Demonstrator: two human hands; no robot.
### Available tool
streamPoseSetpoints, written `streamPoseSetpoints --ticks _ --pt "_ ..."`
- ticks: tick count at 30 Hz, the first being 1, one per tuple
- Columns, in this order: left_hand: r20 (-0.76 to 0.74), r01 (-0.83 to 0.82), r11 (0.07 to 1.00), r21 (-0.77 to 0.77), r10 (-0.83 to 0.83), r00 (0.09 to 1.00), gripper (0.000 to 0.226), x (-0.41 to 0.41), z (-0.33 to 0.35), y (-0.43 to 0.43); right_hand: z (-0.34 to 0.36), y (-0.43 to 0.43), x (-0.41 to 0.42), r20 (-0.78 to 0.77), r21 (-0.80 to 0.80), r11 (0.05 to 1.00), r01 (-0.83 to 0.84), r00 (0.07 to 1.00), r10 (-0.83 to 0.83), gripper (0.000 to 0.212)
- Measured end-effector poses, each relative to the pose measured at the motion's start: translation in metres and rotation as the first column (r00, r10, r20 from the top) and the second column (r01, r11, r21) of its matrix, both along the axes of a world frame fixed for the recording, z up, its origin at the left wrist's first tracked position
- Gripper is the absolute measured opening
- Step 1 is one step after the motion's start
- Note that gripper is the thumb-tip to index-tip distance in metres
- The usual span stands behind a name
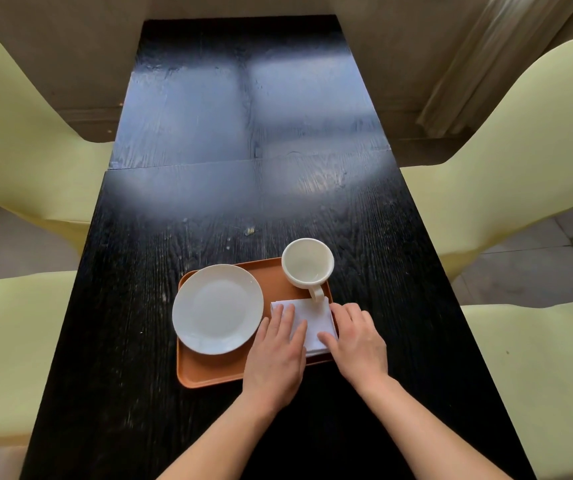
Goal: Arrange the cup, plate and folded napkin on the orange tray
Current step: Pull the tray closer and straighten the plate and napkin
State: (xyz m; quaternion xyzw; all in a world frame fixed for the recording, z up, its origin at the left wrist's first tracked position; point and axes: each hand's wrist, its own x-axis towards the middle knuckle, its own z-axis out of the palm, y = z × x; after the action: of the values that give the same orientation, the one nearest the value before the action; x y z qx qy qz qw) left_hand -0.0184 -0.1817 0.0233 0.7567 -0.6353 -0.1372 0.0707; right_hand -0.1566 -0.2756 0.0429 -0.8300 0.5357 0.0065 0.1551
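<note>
An orange tray [209,374] lies on the black table near its front. On the tray's left half sits a white plate [217,308]. An empty white cup [307,265] stands upright at the tray's far right corner, its handle pointing toward me. Just in front of the cup lies a folded white napkin [312,317] on the tray's right half. My left hand [276,358] rests flat on the napkin's left part, fingers together. My right hand [357,341] touches the napkin's right edge with curled fingers, thumb on the near corner.
The long black wooden table [243,150] stretches away from me. Pale yellow chairs [18,133] stand along both sides, two on the left and two on the right. A small crumb [249,231] lies beyond the tray.
</note>
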Motion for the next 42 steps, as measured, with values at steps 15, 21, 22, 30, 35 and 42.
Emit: streamPoseSetpoints --ticks 15,21,22,30,35,42 --pt "-0.202 0.057 0.983 0.174 -0.021 0.979 0.041 0.01 0.013 -0.001 -0.002 -0.009 -0.007 -0.04 0.067 0.997 -0.032 0.999 0.035 0.067" --pt "-0.154 0.084 0.985 0.151 -0.061 0.986 0.049 0.007 0.01 -0.005 0.0 -0.018 -0.01 -0.113 0.111 0.99 -0.083 0.989 0.096 0.066" --pt "-0.15 0.096 0.984 0.153 -0.073 0.986 0.047 0.005 0.011 -0.005 0.001 -0.018 -0.011 -0.128 0.11 0.99 -0.084 0.987 0.098 0.066" --pt "-0.149 0.088 0.985 0.145 -0.066 0.987 0.051 0.014 0.015 0.018 0.005 -0.016 -0.016 -0.074 0.127 0.989 -0.077 0.993 0.087 0.067" --pt "-0.122 0.142 0.975 0.173 -0.121 0.985 0.063 0.014 0.017 0.041 0.0 -0.004 -0.026 -0.025 0.066 0.989 -0.13 0.991 0.132 0.057" --pt "-0.063 0.18 0.956 0.232 -0.17 0.983 0.072 0.012 0.017 0.043 0.0 0.005 -0.02 -0.051 0.058 0.992 -0.115 0.992 0.118 0.046"
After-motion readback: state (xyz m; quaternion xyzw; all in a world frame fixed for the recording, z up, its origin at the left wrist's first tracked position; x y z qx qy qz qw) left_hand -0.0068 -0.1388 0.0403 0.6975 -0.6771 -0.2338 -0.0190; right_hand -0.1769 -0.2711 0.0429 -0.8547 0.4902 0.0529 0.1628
